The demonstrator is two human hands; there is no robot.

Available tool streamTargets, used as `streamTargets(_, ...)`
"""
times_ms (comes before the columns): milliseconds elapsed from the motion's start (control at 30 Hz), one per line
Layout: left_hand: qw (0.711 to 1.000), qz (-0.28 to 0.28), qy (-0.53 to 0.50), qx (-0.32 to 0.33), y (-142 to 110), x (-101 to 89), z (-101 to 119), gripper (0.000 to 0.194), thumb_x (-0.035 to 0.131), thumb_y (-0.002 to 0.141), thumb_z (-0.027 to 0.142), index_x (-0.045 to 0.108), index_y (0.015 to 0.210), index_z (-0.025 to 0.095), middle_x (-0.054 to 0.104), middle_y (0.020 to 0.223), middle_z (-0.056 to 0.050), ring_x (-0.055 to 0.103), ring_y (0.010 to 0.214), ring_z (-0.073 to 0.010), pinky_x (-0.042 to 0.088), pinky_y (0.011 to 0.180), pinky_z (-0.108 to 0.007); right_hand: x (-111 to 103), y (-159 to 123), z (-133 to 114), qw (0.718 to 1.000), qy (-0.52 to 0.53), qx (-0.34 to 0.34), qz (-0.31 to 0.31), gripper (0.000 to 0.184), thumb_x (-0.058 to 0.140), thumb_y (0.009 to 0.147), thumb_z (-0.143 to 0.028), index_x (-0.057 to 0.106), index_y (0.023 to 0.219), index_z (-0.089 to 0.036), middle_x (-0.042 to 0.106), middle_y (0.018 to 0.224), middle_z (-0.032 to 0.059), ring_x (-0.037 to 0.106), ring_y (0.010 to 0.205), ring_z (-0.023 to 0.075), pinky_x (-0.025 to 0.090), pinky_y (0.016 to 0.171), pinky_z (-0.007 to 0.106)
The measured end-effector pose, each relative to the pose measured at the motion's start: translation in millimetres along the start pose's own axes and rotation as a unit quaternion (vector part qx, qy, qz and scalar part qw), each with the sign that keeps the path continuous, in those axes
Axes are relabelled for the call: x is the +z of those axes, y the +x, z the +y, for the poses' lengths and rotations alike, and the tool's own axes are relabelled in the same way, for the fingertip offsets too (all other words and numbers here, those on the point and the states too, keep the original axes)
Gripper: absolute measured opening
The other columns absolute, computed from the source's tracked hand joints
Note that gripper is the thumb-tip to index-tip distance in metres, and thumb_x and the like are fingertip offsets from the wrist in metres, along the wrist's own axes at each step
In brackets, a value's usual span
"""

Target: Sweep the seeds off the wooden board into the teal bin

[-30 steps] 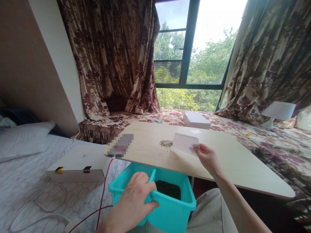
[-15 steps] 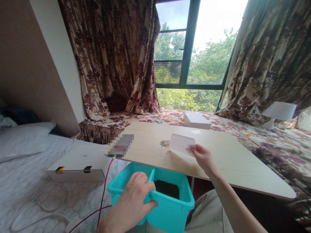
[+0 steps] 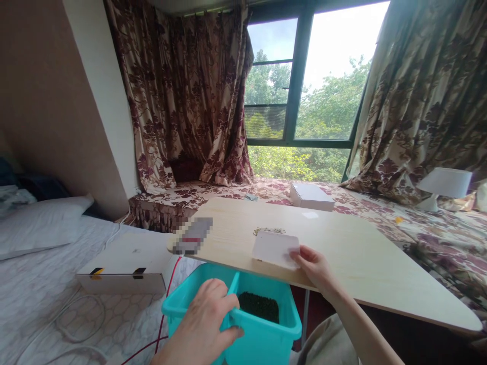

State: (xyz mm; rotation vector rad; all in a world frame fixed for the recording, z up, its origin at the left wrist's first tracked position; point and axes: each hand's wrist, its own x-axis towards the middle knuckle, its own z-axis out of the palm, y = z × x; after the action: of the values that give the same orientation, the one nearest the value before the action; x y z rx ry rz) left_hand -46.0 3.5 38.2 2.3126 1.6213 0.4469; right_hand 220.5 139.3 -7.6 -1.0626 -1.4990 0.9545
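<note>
My right hand [image 3: 310, 261] pinches the right edge of a thin white card [image 3: 274, 247], held low over the front part of the wooden tabletop [image 3: 353, 253]. Just behind the card lies a small scatter of greenish-brown seed-like bits [image 3: 269, 231]; a few more show at its front edge. My left hand [image 3: 213, 309] grips the near rim of a turquoise two-compartment bin [image 3: 266, 324] at its divider, thumb outside. Dark granular material [image 3: 258, 306] covers the bottom of the right compartment. What the left compartment holds is mostly hidden by my hand.
A blurred-out flat device [image 3: 193, 235] with a red cable lies at the table's left end. A small white slip [image 3: 310, 215] is on the table. Behind it stands a white box [image 3: 312, 196]; a flat white carton [image 3: 125, 263] rests on the bed. A lamp [image 3: 443, 185] stands right.
My right hand has brought the card toward me and slightly left, nearer the table's front edge. My left hand keeps its hold on the bin. The camera view has shifted slightly.
</note>
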Motion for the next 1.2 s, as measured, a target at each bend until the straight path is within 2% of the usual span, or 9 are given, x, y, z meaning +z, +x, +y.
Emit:
streamTargets(133, 1.000, -0.014, 0.020, -0.005, 0.3, 3.8, -3.7, 0.014, 0.068, 0.072, 0.021, 0.056, 0.078, 0.020, 0.050, 0.089, 0.001, 0.045, 0.094, -0.0206, 0.035, 0.081, -0.033, -9.2, -10.8, -1.3, 0.997, 0.012, 0.015, -0.076, 0.041, 0.068, 0.067, -0.055, 0.073, 0.087, -0.020, 0.075, 0.082, 0.0074, 0.068, 0.075, 0.0232, 0.055, 0.070, 0.035)
streamTargets(167, 1.000, -0.018, 0.023, -0.004, 0.6, 5.5, -4.2, 0.016, 0.069, 0.071, 0.021, 0.056, 0.078, 0.020, 0.050, 0.088, 0.001, 0.046, 0.093, -0.0207, 0.035, 0.081, -0.033, -14.1, -11.9, -1.9, 0.998, 0.011, 0.008, -0.061, 0.042, 0.070, 0.063, -0.056, 0.074, 0.084, -0.020, 0.075, 0.080, 0.0078, 0.068, 0.074, 0.0240, 0.055, 0.070, 0.035)
streamTargets(267, 1.000, -0.021, 0.017, 0.009, 1.6, 9.5, -3.2, 0.020, 0.073, 0.068, 0.023, 0.056, 0.079, 0.020, 0.051, 0.090, 0.000, 0.045, 0.095, -0.0214, 0.035, 0.081, -0.033, -31.6, -10.0, -3.4, 0.999, 0.018, -0.014, 0.038, 0.044, 0.073, 0.057, -0.060, 0.074, 0.076, -0.021, 0.075, 0.079, 0.0087, 0.068, 0.073, 0.0247, 0.056, 0.069, 0.035)
streamTargets(433, 1.000, -0.022, -0.008, 0.018, 4.3, 10.7, 6.2, 0.021, 0.074, 0.069, 0.022, 0.056, 0.080, 0.021, 0.051, 0.091, 0.001, 0.045, 0.096, -0.0203, 0.035, 0.084, -0.032, -49.6, 3.4, -3.5, 0.996, 0.001, -0.008, 0.093, 0.045, 0.075, 0.051, -0.060, 0.074, 0.071, -0.020, 0.075, 0.077, 0.0086, 0.068, 0.068, 0.0245, 0.055, 0.063, 0.034)
streamTargets(567, 0.999, -0.044, -0.007, 0.015, 6.9, 10.1, 13.3, 0.019, 0.073, 0.071, 0.022, 0.056, 0.080, 0.021, 0.051, 0.092, 0.001, 0.044, 0.097, -0.0205, 0.034, 0.086, -0.033, -45.0, 14.4, -6.8, 0.991, -0.011, -0.015, 0.136, 0.043, 0.074, 0.055, -0.057, 0.074, 0.076, -0.019, 0.075, 0.081, 0.0083, 0.068, 0.074, 0.0244, 0.055, 0.067, 0.034)
streamTargets(700, 0.998, -0.058, 0.014, 0.012, 7.8, 9.4, 15.2, 0.020, 0.073, 0.071, 0.023, 0.057, 0.082, 0.021, 0.051, 0.092, 0.001, 0.045, 0.097, -0.0212, 0.035, 0.085, -0.034, -33.5, 21.9, -9.5, 0.992, 0.005, -0.010, 0.122, 0.041, 0.074, 0.058, -0.054, 0.073, 0.078, -0.018, 0.075, 0.080, 0.0081, 0.068, 0.078, 0.0246, 0.054, 0.070, 0.033)
streamTargets(833, 0.998, -0.057, 0.022, 0.014, 7.9, 10.5, 11.7, 0.023, 0.076, 0.069, 0.024, 0.057, 0.082, 0.021, 0.051, 0.092, 0.001, 0.045, 0.097, -0.0213, 0.035, 0.085, -0.034, -26.0, 26.1, -6.5, 0.993, 0.021, -0.010, 0.116, 0.039, 0.075, 0.055, -0.053, 0.072, 0.074, -0.018, 0.075, 0.078, 0.0073, 0.068, 0.076, 0.0239, 0.053, 0.070, 0.033)
streamTargets(1200, 0.999, -0.053, 0.000, 0.006, 8.8, 7.8, 7.3, 0.022, 0.076, 0.069, 0.023, 0.058, 0.082, 0.021, 0.051, 0.093, 0.001, 0.044, 0.099, -0.0209, 0.034, 0.086, -0.033, -24.1, 25.8, -10.4, 0.994, 0.010, -0.014, 0.112, 0.037, 0.074, 0.058, -0.050, 0.072, 0.077, -0.018, 0.075, 0.079, 0.0079, 0.069, 0.080, 0.0250, 0.053, 0.072, 0.034)
